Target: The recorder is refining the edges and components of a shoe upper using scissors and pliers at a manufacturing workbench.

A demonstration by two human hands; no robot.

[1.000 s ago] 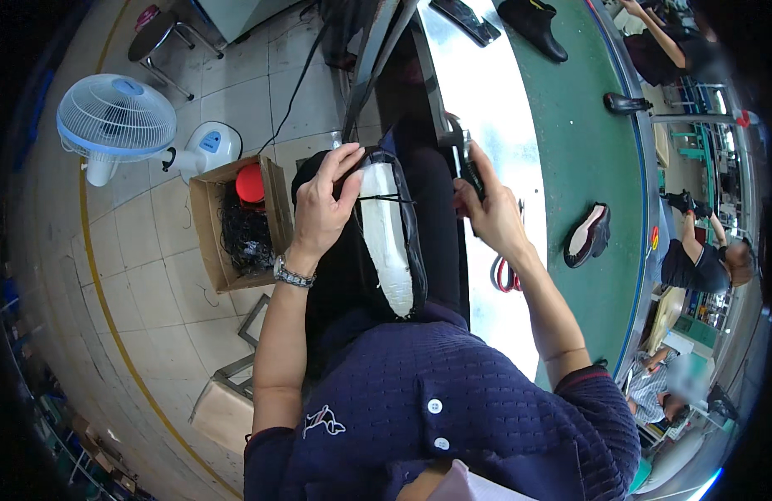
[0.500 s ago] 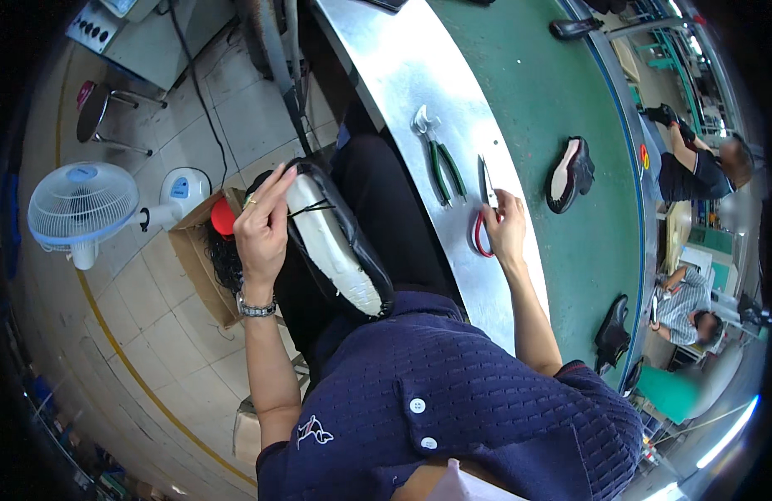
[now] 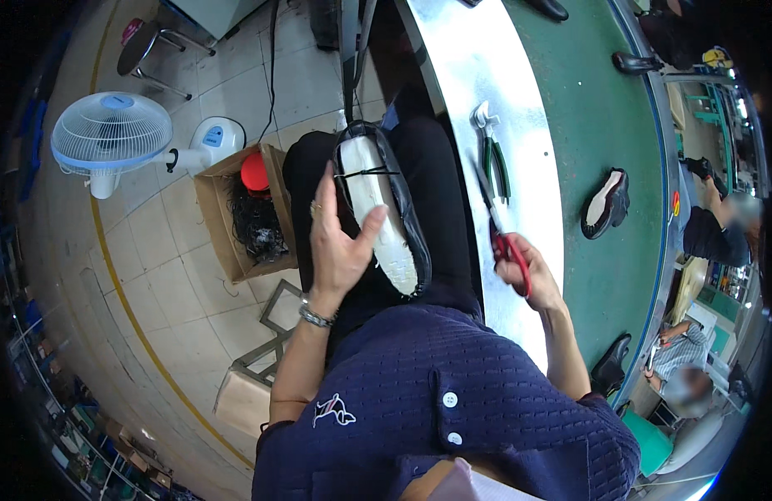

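Observation:
A black shoe upper with a pale, soleless underside [image 3: 369, 196] lies bottom up across my lap. A black cord crosses it near its far end and looks knotted there. My left hand [image 3: 340, 250] lies along its left side, fingers stretched out and thumb spread over the pale underside. On the right, my right hand [image 3: 523, 271] is closed around the red handles of a pair of scissors [image 3: 513, 250]. The scissors' blades point away from me, above the metal bench edge. Just past them, green-handled pincers [image 3: 491, 154] lie on the metal.
A green belt [image 3: 582, 142] runs beyond the metal strip [image 3: 532, 213], carrying an unsoled shoe [image 3: 606, 203] and other dark shoes. On my left stand a cardboard box [image 3: 210, 213] with black scraps and a red object, a fan [image 3: 110, 138] and a stool [image 3: 139, 46]. People sit across the belt.
My right hand has lifted the scissors off the bench and brought them nearer the shoe. My left hand has slid from the shoe's far end toward its middle. The view has shifted left.

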